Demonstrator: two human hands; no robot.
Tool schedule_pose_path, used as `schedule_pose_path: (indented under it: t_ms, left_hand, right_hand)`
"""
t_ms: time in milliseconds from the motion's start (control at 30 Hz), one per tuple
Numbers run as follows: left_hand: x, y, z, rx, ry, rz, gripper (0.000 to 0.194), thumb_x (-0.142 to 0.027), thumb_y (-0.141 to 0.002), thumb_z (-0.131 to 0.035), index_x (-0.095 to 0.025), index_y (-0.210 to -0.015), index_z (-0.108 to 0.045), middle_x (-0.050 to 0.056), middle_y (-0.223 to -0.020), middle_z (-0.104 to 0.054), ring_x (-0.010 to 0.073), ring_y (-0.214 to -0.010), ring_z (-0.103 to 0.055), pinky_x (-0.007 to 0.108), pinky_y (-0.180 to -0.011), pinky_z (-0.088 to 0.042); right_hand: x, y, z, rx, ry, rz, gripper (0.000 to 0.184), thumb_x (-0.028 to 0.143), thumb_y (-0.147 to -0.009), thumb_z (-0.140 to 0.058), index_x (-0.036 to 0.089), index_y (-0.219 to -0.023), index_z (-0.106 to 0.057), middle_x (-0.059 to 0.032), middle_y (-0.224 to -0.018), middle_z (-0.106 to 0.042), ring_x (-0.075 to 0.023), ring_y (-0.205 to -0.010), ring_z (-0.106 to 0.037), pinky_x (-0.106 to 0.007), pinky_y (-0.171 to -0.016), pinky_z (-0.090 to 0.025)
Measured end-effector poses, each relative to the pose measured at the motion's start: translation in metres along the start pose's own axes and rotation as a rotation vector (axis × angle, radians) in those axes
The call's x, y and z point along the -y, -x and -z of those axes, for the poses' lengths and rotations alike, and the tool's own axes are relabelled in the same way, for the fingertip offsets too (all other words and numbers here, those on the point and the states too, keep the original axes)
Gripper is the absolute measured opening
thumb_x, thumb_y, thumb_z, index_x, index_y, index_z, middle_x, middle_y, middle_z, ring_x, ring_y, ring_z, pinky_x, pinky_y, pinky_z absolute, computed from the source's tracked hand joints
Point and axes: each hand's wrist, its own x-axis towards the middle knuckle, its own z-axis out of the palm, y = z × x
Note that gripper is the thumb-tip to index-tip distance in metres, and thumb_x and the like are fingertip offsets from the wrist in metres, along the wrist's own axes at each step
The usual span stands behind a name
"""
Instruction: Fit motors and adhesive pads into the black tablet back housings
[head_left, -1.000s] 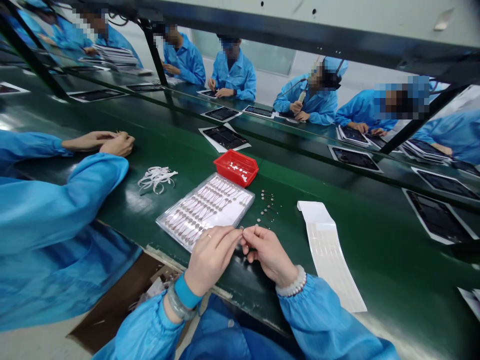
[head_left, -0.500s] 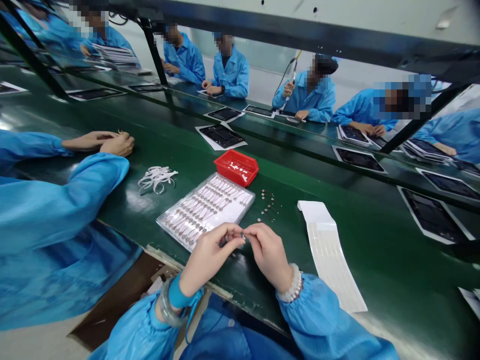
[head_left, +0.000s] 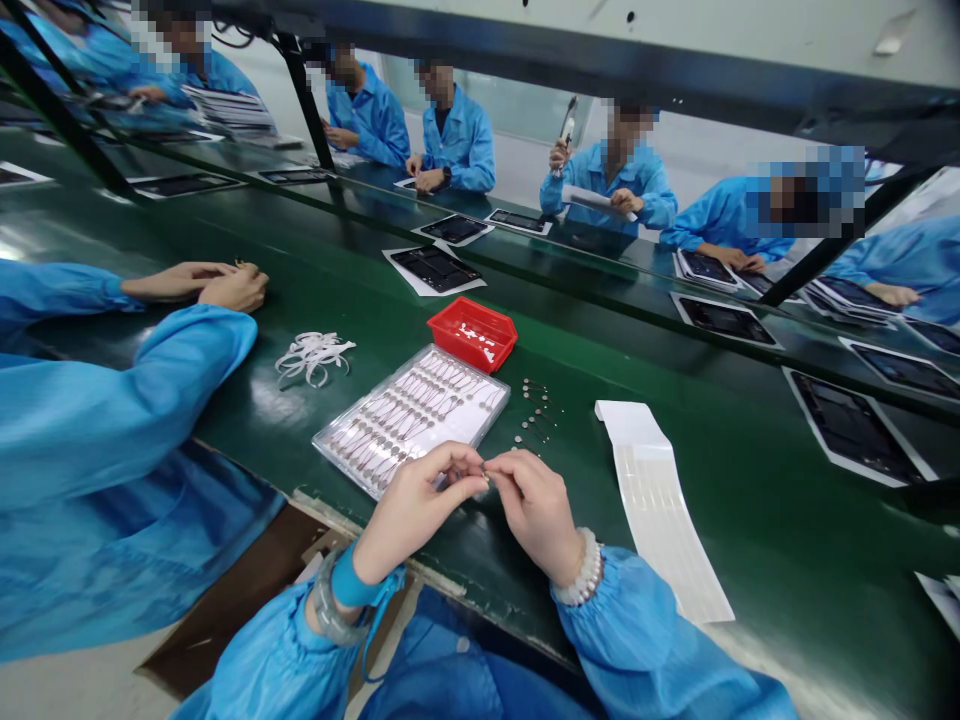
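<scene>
My left hand point(head_left: 420, 505), with a ring and a blue wrist strap, and my right hand point(head_left: 536, 515), with a bead bracelet, meet above the green bench. Their fingertips pinch a tiny metal part point(head_left: 486, 476), partly hidden by the fingers. Just left of my hands lies a clear plastic tray point(head_left: 373, 392) holding rows of small metal parts with thin leads. Several loose parts point(head_left: 536, 415) lie on the green surface to the right of the tray, just beyond my right hand.
A red plastic bin point(head_left: 472, 335) stands behind the tray. A white ribbon bundle point(head_left: 313, 358) lies to the left, and a long white strip point(head_left: 660, 510) to the right. A co-worker's hands point(head_left: 232, 288) rest at left. Dark panels point(head_left: 435, 270) lie on the far belt.
My hands have risen slightly, still pinching the part. The dark panels on the far belt have shifted left. A co-worker opposite has raised a tool and now holds a white sheet.
</scene>
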Motion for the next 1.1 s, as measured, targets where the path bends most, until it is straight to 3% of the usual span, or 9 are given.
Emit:
schedule_pose_path:
  t_ms: [433,633,700,833,967,1100]
  left_hand:
    - [0.005,-0.001,0.004,0.080,0.000,-0.005,0.019,-0.037,-0.083,-0.058,-0.020,-0.079,-0.063,-0.002,-0.075,-0.064,0.0138,-0.072,-0.059,0.024,-0.069,-0.046]
    - [0.001,0.001,0.007,0.104,-0.106,-0.074,0.021,-0.036,-0.090,-0.050,-0.020,-0.080,-0.057,-0.004,-0.073,-0.058,0.0118,-0.070,-0.055,0.021,-0.066,-0.044]
    - [0.001,0.002,0.011,0.004,-0.172,-0.103,0.018,-0.035,-0.091,-0.049,-0.021,-0.083,-0.057,-0.003,-0.078,-0.061,0.0121,-0.074,-0.057,0.021,-0.068,-0.045]
    - [0.009,-0.004,0.020,-0.197,-0.442,-0.219,0.016,-0.032,-0.091,-0.046,-0.022,-0.085,-0.055,-0.002,-0.080,-0.064,0.0135,-0.072,-0.061,0.022,-0.068,-0.046]
    - [0.020,-0.013,0.023,-0.192,-0.616,-0.306,0.020,-0.030,-0.092,-0.038,-0.021,-0.084,-0.055,0.001,-0.077,-0.065,0.0166,-0.069,-0.063,0.026,-0.066,-0.047]
    - [0.028,-0.019,0.021,-0.177,-0.691,-0.343,0.028,-0.030,-0.094,-0.034,-0.018,-0.093,-0.059,0.008,-0.090,-0.068,0.0215,-0.081,-0.065,0.032,-0.075,-0.049]
  right_hand:
    - [0.002,0.001,0.000,0.023,0.020,-0.007,0.017,0.016,-0.093,-0.047,0.020,-0.091,-0.064,-0.0051,-0.083,-0.069,-0.0151,-0.077,-0.064,-0.028,-0.072,-0.052]
    - [0.005,-0.003,0.001,0.050,0.046,-0.020,0.017,0.018,-0.093,-0.048,0.020,-0.090,-0.064,-0.0048,-0.084,-0.068,-0.0150,-0.079,-0.063,-0.027,-0.074,-0.051]
    - [-0.005,-0.010,0.010,0.076,0.117,-0.067,0.017,0.020,-0.092,-0.048,0.021,-0.088,-0.065,-0.0050,-0.087,-0.068,-0.0158,-0.083,-0.063,-0.028,-0.077,-0.049]
    - [-0.046,-0.028,0.037,0.103,0.391,-0.325,0.016,0.020,-0.088,-0.050,0.021,-0.084,-0.065,-0.0048,-0.090,-0.068,-0.0197,-0.090,-0.060,-0.032,-0.081,-0.047]
    - [-0.089,-0.037,0.050,0.027,0.542,-0.462,0.017,0.017,-0.085,-0.049,0.018,-0.081,-0.066,-0.0085,-0.087,-0.067,-0.0241,-0.088,-0.058,-0.037,-0.080,-0.044]
    - [-0.109,-0.034,0.041,0.015,0.620,-0.493,0.020,0.015,-0.084,-0.048,0.016,-0.077,-0.067,-0.0111,-0.085,-0.066,-0.0254,-0.087,-0.055,-0.037,-0.080,-0.041]
